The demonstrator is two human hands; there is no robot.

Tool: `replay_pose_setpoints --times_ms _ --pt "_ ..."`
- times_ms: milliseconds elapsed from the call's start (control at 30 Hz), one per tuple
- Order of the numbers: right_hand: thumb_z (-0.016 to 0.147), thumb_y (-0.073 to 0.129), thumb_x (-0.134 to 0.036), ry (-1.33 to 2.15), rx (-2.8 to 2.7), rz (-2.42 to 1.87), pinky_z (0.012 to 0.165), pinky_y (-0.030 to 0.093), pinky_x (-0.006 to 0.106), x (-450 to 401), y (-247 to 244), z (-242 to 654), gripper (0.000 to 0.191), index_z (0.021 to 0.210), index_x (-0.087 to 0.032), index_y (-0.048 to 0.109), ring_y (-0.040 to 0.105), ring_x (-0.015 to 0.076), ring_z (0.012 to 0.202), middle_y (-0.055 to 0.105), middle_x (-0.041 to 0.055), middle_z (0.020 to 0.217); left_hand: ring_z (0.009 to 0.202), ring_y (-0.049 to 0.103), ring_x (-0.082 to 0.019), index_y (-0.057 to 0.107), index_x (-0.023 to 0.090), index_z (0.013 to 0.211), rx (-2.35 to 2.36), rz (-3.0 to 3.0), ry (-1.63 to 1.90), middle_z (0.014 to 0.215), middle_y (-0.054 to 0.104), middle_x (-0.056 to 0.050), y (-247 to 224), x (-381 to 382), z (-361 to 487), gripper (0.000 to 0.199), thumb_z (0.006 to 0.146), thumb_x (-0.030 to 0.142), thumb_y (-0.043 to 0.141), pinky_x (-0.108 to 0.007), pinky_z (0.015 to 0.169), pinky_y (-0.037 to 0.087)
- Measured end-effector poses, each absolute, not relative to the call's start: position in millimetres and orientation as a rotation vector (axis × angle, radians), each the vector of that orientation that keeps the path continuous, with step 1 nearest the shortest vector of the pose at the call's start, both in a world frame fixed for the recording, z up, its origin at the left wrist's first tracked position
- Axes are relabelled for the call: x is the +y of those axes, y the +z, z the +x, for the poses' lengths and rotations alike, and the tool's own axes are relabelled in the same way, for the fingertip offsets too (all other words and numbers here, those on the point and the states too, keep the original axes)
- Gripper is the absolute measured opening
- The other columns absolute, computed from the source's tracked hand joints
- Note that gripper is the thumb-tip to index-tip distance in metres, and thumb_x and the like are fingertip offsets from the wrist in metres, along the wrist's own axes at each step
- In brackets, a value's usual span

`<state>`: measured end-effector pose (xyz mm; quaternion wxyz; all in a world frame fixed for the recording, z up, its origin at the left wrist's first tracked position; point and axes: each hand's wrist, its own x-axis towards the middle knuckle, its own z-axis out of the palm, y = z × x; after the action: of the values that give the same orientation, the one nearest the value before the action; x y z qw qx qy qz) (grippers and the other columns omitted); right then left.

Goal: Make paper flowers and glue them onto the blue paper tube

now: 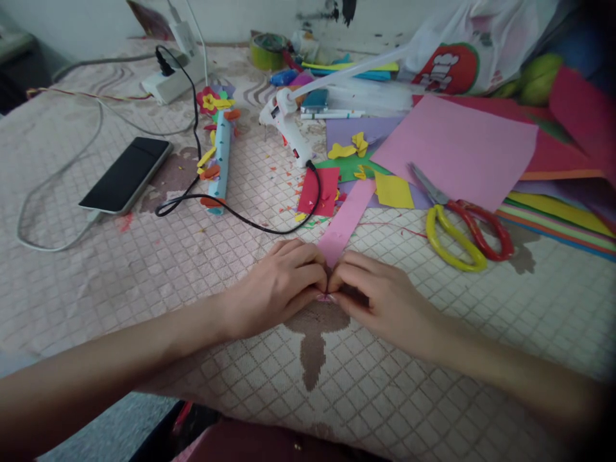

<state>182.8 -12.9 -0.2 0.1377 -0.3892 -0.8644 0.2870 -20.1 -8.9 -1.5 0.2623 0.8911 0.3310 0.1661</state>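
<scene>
Near the front of the table, my left hand [293, 276] and my right hand [368, 289] meet fingertip to fingertip. Both pinch the near end of a pink paper strip [347, 221], where a small folded bit shows between the thumbs. The rest of the strip stretches away from me and lies on paper scraps. Beyond it are a red paper piece [318, 191] and a yellow paper square [393, 190]. Scissors [457, 234] with one yellow and one red handle rest to the right of my right hand, blades partly apart over a large pink sheet [457, 144].
A white glue gun [289, 125] stands behind, its black cord [240, 221] looping across the cloth. Left are a blue paper stick with paper flowers [221, 154], a phone [128, 174] on a cable and a power strip [173, 80]. Coloured sheets [568, 218] and a plastic bag [481, 45] lie right.
</scene>
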Motion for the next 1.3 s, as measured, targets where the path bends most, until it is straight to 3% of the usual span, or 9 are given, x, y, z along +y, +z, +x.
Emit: replay_pose_setpoints --times_ms 633,900,1300 --pt "0.083 0.055 -0.013 0.804 -2.527 -1.134 0.067 0.040 0.026 -13 -1 182 0.008 0.081 -0.020 0.053 0.053 0.0139 0.082 0.055 0.0001 0.087 0.095 0.050 -0.017 0.058 0.017 0.083 1.034 2.348 0.516 0.098 0.056 -0.004 -2 -22 -16 0.017 0.092 0.022 0.044 -0.041 0.098 0.035" --pt "0.082 0.054 -0.012 0.784 -2.536 -1.145 0.067 0.040 0.027 -13 0 180 0.008 0.080 -0.019 0.053 0.053 0.0140 0.081 0.056 0.0005 0.087 0.100 0.048 -0.020 0.058 0.017 0.083 1.119 2.309 0.537 0.103 0.055 -0.006 -3 -26 -13 0.012 0.088 0.019 0.048 -0.040 0.089 0.042" --pt "0.083 0.053 -0.013 0.822 -2.526 -1.147 0.065 0.040 0.026 -12 2 181 0.008 0.079 -0.019 0.053 0.053 0.0140 0.080 0.056 0.0012 0.087 0.099 0.048 -0.021 0.059 0.017 0.083 1.151 2.322 0.502 0.102 0.054 -0.007 -2 -26 -12 0.013 0.088 0.017 0.047 -0.041 0.089 0.041"
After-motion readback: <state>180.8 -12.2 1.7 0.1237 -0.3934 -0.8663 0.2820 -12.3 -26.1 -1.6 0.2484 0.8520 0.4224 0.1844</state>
